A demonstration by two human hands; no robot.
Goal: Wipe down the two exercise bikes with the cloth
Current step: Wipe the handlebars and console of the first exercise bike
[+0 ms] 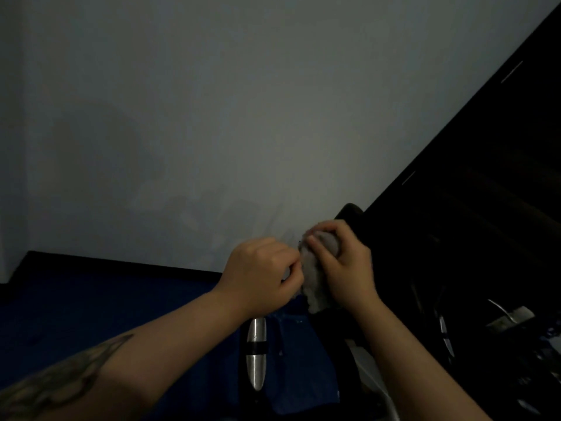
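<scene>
Both hands are up in front of a plain grey wall [212,117], and they hold 1 pale cloth [315,287] between them. The room is dim.

The left hand [264,275] is curled, and its fingers [293,261] pinch the left edge of the cloth. The right hand [343,262] grips the cloth from the other side. Its fingers [321,246] are bent over the top of the bunched cloth, and the thumb side is hidden. The 2 hands are very close, with only the cloth between them. The cloth hangs down a little below the hands and looks crumpled.

Just behind the right hand a dark rounded part [352,212] sticks up. It may be part of an exercise bike, but it is too dark to tell. More dark bike parts [455,299] sit to the right, low down, with a few shiny bits.

Under the left hand a silver bar with a black band [256,350] points down. The floor [106,305] below is blue, with a black strip where it meets the wall. The left forearm has dark markings on it.
</scene>
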